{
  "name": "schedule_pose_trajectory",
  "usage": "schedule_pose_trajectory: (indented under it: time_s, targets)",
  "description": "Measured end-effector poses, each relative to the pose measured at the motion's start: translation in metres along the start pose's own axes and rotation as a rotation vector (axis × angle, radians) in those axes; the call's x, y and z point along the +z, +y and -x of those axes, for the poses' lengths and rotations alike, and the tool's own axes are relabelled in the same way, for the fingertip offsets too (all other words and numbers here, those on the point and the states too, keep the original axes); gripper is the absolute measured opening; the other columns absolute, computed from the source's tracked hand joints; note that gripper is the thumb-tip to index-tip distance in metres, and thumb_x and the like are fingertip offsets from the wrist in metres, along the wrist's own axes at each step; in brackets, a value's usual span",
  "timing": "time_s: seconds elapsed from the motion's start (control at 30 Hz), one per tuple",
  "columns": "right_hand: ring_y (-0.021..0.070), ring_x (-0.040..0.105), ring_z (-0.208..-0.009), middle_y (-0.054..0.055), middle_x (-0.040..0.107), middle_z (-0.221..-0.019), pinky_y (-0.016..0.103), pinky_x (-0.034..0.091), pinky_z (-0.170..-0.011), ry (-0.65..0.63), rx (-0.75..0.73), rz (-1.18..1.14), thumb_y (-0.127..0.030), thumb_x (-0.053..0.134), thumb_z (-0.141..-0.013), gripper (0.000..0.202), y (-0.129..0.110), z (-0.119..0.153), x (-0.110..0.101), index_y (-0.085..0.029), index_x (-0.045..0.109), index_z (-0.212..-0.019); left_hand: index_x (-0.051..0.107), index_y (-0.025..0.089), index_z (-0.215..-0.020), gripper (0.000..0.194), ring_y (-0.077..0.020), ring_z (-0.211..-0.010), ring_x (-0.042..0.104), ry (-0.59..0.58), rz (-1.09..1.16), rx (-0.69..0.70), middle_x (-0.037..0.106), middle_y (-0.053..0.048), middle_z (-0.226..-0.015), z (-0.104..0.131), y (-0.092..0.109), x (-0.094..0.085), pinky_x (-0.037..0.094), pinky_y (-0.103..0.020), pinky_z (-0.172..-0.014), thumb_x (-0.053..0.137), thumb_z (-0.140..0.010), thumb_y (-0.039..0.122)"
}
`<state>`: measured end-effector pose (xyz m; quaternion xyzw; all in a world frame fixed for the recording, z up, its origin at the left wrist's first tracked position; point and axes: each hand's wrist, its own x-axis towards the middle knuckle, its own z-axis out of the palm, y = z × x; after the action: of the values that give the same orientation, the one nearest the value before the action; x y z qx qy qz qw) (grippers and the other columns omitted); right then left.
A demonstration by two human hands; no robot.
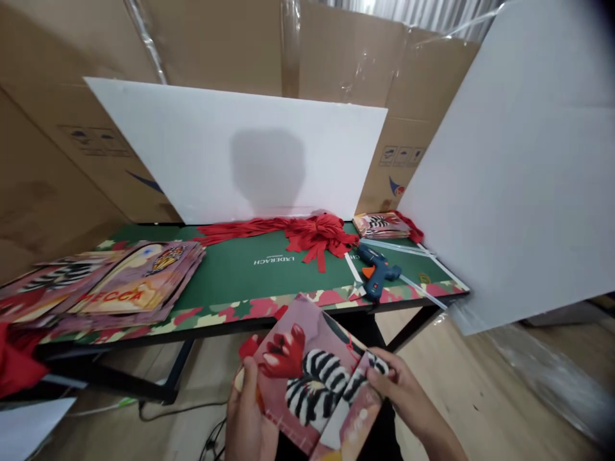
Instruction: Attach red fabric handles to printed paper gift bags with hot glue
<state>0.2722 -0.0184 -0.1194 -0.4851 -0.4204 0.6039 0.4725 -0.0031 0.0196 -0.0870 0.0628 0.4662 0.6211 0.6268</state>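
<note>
We hold a printed paper piece [319, 384] between both hands, just this side of the table [230, 282] and above our lap. Our left hand [246, 400] pinches its left edge, thumb in front; our right hand [396, 384] closes on the opposite edge, thumb pressing a band across the print, probably to hold that part flat. Gripping only the edges seems meant to leave the striped picture facing us. Beyond the right hand lies a glue gun [382, 272], likely put there for easy reach, with red ribbons [319, 234] farther off, straight ahead of the grip, perhaps bunched against tangling. A pile of prints [134, 285] lies left of the grip, and a small stack [382, 224] sits beyond the gun. As for containers, the held piece may be a flat bag, but we cannot see inside it; the cardboard [230, 38] behind everything hides whatever it might contain.
</note>
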Motion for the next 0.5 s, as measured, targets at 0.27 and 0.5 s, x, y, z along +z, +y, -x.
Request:
schedule_pose_trajectory:
  time_s: [0.27,0.5]
  targets:
    - [0.0204,0.078,-0.088,0.004,0.083,-0.111,0.028,0.068,-0.073,0.628,-0.477,-0.367,-0.043,0.096,-0.084,0.037,-0.089,-0.066,-0.051,-0.029,0.084,-0.115,0.08,0.022,-0.136,0.075,-0.0355,-0.113,0.077,-0.599,-0.33,0.048,0.078,-0.019,-0.136,-0.058,-0.013,0.026,0.066,-0.041,-0.087,0.07,-0.091,0.08]
    - [0.0135,0.073,-0.082,-0.001,0.075,-0.095,0.026,0.065,-0.078,0.772,-0.468,-0.444,-0.017,0.085,-0.094,0.014,-0.174,-0.222,-0.089,-0.018,0.071,-0.093,0.088,0.02,-0.113,0.068,-0.0299,-0.091,0.077,-0.671,-0.588,-0.113,0.084,-0.018,-0.109,-0.07,-0.059,0.005,0.058,-0.037,-0.078,0.084,-0.08,0.079]
